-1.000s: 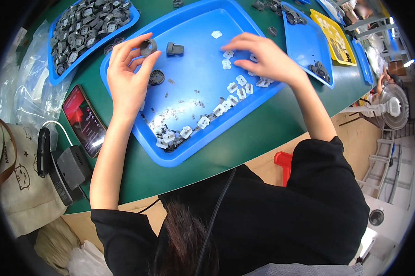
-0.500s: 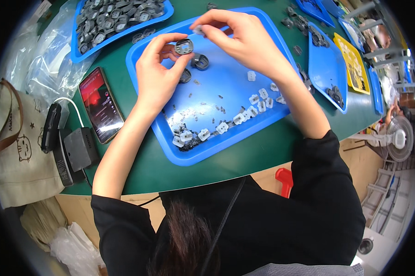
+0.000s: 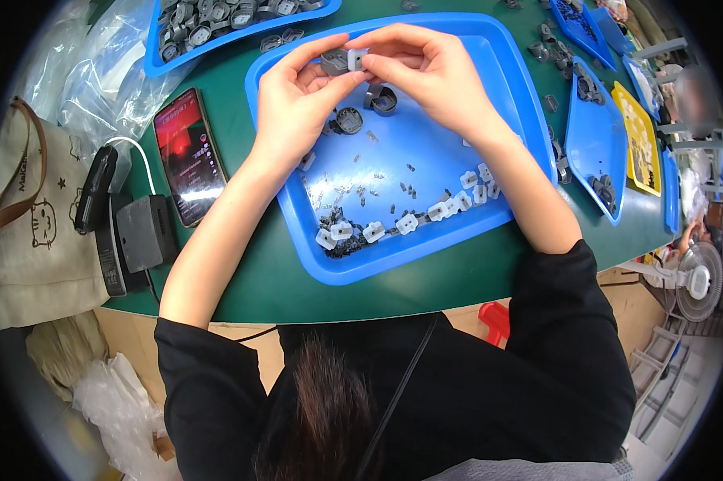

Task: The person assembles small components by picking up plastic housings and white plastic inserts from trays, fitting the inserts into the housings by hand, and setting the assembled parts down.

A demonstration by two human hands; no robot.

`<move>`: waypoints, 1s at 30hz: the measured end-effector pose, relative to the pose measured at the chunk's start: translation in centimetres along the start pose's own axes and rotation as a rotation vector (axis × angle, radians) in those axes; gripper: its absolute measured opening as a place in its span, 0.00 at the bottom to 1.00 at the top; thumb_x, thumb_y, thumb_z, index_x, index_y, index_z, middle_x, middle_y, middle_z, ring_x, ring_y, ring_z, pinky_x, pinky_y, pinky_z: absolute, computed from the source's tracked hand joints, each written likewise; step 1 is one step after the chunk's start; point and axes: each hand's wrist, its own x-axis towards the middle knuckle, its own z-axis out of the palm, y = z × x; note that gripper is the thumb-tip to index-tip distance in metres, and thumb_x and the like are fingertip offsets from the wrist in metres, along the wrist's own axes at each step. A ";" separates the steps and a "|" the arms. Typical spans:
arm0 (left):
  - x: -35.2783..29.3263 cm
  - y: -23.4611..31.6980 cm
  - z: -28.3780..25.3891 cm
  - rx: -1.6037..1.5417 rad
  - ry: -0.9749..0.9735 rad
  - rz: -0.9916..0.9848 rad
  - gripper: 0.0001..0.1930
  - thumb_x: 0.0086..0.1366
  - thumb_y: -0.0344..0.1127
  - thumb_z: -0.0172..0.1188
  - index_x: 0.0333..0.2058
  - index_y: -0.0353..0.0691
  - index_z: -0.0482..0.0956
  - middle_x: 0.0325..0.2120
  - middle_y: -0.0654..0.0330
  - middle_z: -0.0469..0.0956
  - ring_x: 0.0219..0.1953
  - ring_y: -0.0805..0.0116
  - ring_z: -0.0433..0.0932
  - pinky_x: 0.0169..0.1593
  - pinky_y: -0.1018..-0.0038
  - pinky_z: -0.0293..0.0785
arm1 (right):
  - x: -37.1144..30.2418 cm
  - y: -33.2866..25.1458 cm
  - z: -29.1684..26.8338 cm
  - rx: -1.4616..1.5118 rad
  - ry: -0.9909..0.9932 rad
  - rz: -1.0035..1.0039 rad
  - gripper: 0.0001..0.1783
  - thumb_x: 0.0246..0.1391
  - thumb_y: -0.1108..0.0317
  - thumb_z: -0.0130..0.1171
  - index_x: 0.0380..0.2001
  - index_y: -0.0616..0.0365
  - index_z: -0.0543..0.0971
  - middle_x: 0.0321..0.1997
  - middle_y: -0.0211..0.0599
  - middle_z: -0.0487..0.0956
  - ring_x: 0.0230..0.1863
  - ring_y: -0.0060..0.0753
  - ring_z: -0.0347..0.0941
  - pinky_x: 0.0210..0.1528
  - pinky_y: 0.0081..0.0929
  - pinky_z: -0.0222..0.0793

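My left hand [image 3: 293, 100] is closed on a dark grey plastic housing [image 3: 334, 62], raised above the far part of a blue tray [image 3: 337, 275]. My right hand [image 3: 425, 72] pinches a small whitish plastic piece [image 3: 356, 59] right against that housing. Fingers partly cover both parts. Below the hands, a round dark housing [image 3: 349, 120] and a ring-shaped one [image 3: 380, 99] lie in the tray. Along the tray's near side runs a row of white plastic pieces [image 3: 407, 224]. Tiny dark parts [image 3: 347, 242] are heaped in the near left corner, with several scattered across the middle.
Left of the tray lies a lit phone [image 3: 188, 156] beside a grey charger box [image 3: 146, 232] and a canvas bag [image 3: 40, 264]. A blue tray of grey housings [image 3: 209, 24] stands far left. On the right are another blue tray [image 3: 594, 144] and a yellow tray [image 3: 639, 136].
My right hand has come left and down, bringing the white piece against the housing in my left hand. The housing has turned. The whole view has shifted slightly.
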 end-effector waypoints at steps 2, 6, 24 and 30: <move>-0.1 0.1 -0.3 0.084 0.001 -0.061 0.24 0.56 0.21 0.59 0.53 0.30 0.66 0.44 0.49 0.74 0.41 0.70 0.78 0.44 0.79 0.75 | 0.1 -0.2 -0.4 0.167 -0.030 0.085 0.09 0.50 0.73 0.57 0.37 0.60 0.79 0.34 0.33 0.80 0.36 0.22 0.77 0.43 0.21 0.73; -0.1 -0.1 -0.4 0.184 0.008 -0.033 0.23 0.57 0.21 0.58 0.53 0.32 0.67 0.48 0.49 0.72 0.41 0.70 0.77 0.45 0.79 0.75 | 0.3 0.0 -1.0 0.068 -0.021 -0.046 0.08 0.50 0.74 0.57 0.35 0.62 0.79 0.35 0.34 0.80 0.39 0.24 0.78 0.45 0.22 0.73; -0.2 -0.4 -0.2 0.101 -0.030 -0.034 0.20 0.55 0.19 0.58 0.49 0.31 0.71 0.43 0.55 0.74 0.39 0.75 0.77 0.43 0.83 0.75 | -0.1 -0.6 -0.8 0.036 -0.107 0.040 0.11 0.46 0.72 0.62 0.35 0.61 0.80 0.31 0.32 0.79 0.36 0.19 0.75 0.41 0.18 0.71; -0.1 -0.6 0.2 0.133 0.051 0.084 0.19 0.54 0.19 0.58 0.46 0.32 0.72 0.43 0.54 0.75 0.39 0.72 0.78 0.42 0.81 0.75 | 0.2 -0.6 -1.6 0.094 -0.162 0.117 0.12 0.47 0.73 0.63 0.37 0.62 0.77 0.39 0.34 0.79 0.42 0.22 0.75 0.49 0.21 0.70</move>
